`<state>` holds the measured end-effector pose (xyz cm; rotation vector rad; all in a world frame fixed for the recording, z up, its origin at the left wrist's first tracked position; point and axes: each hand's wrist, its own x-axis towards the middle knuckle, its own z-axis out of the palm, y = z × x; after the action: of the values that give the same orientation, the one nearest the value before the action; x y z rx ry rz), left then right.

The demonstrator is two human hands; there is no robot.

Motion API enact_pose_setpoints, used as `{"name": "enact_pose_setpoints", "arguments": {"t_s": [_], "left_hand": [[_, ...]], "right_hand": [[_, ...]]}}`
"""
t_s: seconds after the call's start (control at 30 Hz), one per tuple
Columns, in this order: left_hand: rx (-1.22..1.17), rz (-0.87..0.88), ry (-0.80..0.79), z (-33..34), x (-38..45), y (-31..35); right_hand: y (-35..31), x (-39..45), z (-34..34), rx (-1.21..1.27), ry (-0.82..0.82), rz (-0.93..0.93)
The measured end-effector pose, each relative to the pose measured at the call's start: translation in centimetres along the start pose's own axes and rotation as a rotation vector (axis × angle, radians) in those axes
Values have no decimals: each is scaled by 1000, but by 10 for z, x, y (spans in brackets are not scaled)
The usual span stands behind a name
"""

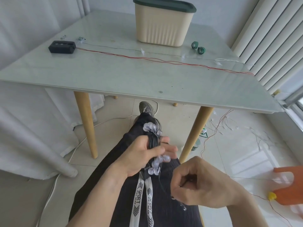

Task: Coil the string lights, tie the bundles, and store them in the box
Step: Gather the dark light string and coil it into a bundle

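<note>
My left hand (144,154) grips a coiled bundle of string lights (154,140) over my lap, with clear bulbs sticking out above and below the fist. Just to its lower right, my right hand (196,182) pinches a thin dark wire that leads off the bundle. The cream box with a dark green lid (164,22) stands shut at the back of the table (114,76). A black battery pack (62,46) lies at the table's left, and its red wire (164,60) runs across the top and off the right edge.
Two green tape rolls (198,48) lie right of the box. Loose light strands (237,128) and a white cable (78,145) trail over the floor. An orange object (290,185) sits at the lower right. Curtains hang on the left, blinds on the right.
</note>
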<state>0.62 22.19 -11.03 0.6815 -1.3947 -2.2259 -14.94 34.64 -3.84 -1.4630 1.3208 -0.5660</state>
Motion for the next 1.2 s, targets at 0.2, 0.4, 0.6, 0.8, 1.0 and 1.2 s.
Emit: {"name": "enact_pose_setpoints", "arguments": {"t_s": [0.2,0.4,0.6,0.8,1.0,1.2], "left_hand": [[-39,-139,-321,1,-3,-2],[8,-79,-285,-2,-4,1],[44,-17,-138,-5,-4,2],[-102,-55,-38,-4,4,-7],[-138,11,166,4,12,-8],[-215,-12,253,10,14,-12]], "right_hand": [[11,6,-11,327,290,-215],[28,24,-15,278,641,-46],[42,31,-7,371,657,-67],[43,28,-11,675,491,-192],[35,26,-10,811,353,-232],[30,24,-7,701,292,-242]]}}
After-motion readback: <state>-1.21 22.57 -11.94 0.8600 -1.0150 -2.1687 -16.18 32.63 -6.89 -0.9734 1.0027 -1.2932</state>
